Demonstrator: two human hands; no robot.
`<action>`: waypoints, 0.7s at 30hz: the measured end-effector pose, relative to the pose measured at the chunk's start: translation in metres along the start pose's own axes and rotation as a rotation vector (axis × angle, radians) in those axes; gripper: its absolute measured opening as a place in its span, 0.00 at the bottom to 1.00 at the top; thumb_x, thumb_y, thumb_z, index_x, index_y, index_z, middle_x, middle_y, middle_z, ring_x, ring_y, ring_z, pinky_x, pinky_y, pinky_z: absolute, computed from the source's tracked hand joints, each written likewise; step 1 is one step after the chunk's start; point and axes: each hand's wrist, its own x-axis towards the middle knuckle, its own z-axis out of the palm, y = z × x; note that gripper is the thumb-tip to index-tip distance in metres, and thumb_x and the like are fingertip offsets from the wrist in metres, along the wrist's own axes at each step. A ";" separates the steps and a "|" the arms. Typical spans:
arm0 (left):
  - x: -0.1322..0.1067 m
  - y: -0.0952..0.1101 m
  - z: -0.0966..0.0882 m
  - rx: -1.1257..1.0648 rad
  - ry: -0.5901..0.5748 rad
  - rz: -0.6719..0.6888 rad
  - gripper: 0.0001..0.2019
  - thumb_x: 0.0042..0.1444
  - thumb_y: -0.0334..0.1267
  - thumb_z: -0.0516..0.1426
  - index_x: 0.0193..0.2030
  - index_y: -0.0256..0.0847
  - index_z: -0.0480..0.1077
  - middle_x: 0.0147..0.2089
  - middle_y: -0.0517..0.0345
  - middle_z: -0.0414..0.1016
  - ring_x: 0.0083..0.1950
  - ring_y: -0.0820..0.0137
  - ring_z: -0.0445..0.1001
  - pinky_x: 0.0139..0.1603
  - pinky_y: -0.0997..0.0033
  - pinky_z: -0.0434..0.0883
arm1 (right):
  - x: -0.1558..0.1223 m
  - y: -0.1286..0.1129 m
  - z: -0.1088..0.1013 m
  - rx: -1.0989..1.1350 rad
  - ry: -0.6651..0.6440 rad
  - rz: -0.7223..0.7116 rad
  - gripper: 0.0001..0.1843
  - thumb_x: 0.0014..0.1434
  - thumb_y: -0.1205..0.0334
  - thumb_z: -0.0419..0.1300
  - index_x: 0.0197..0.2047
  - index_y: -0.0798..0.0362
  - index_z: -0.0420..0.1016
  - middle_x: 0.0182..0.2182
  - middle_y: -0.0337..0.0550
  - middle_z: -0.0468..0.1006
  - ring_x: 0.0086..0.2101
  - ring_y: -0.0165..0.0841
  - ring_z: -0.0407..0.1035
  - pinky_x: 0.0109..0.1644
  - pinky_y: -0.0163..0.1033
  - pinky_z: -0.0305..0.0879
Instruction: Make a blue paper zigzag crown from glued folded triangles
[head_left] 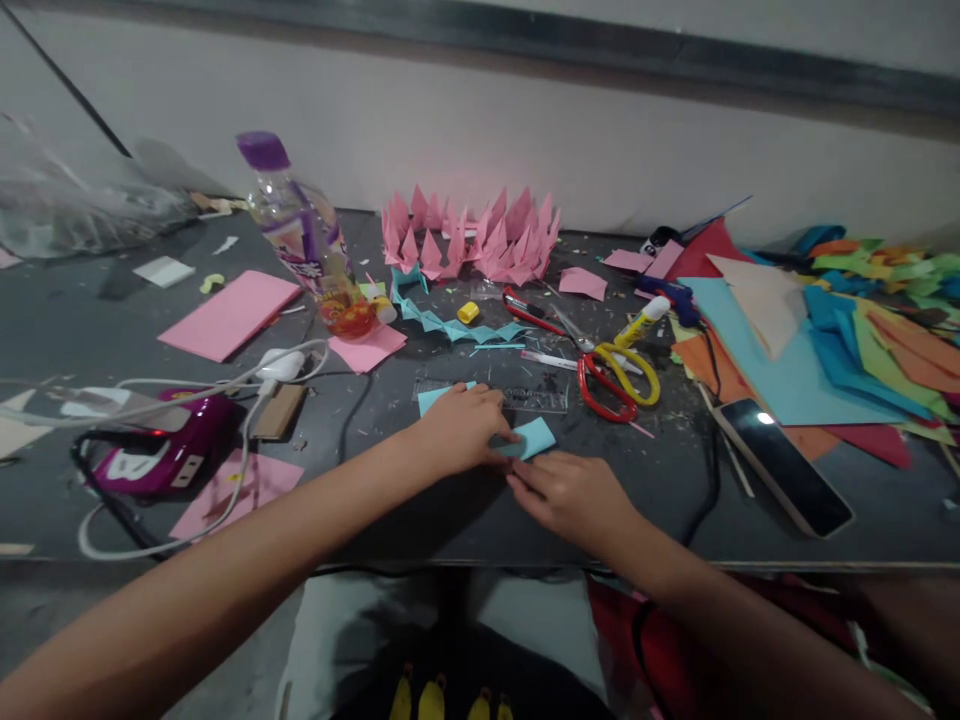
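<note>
A small piece of folded light blue paper (537, 437) lies on the table between my hands. My left hand (463, 430) has its fingers bent and pressed together on the paper's left end. From the lower right, my right hand (566, 490) pinches its near edge, the fingertips almost meeting those of the left. Another light blue paper edge (433, 399) shows beyond the left hand; whether it is the same sheet is hidden. Just behind is a clear ruler (536, 400), partly covered. Red-and-yellow-handled scissors (607, 385) rest to the right.
Behind stand a pink folded-paper ring (469, 245) and a light blue paper chain (457, 328). A bottle (319, 250), pink sheets (229, 315) and a purple power strip (169, 440) with cables are left. A glue stick (641, 322), phone (784, 465) and coloured paper (780, 370) lie right.
</note>
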 end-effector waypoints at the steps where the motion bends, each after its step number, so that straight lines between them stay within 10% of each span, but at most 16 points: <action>1: 0.000 0.000 0.000 -0.006 0.000 -0.002 0.13 0.49 0.48 0.62 0.42 0.53 0.76 0.38 0.56 0.72 0.41 0.65 0.70 0.39 0.69 0.59 | -0.003 -0.001 0.003 -0.008 0.006 -0.018 0.16 0.60 0.61 0.50 0.39 0.51 0.79 0.24 0.44 0.80 0.26 0.32 0.72 0.25 0.36 0.50; 11: -0.001 -0.003 0.000 -0.072 -0.022 0.014 0.16 0.48 0.48 0.63 0.45 0.53 0.75 0.39 0.56 0.71 0.43 0.64 0.69 0.41 0.68 0.58 | -0.015 0.038 0.003 -0.026 0.031 0.368 0.16 0.57 0.57 0.52 0.32 0.46 0.82 0.26 0.43 0.82 0.28 0.36 0.75 0.24 0.35 0.52; 21: -0.004 0.001 -0.004 -0.139 -0.053 0.076 0.19 0.47 0.41 0.64 0.47 0.44 0.73 0.45 0.53 0.71 0.47 0.62 0.69 0.45 0.66 0.62 | -0.005 0.035 -0.005 0.140 0.017 0.363 0.16 0.56 0.50 0.57 0.43 0.47 0.78 0.30 0.43 0.82 0.29 0.35 0.74 0.29 0.36 0.60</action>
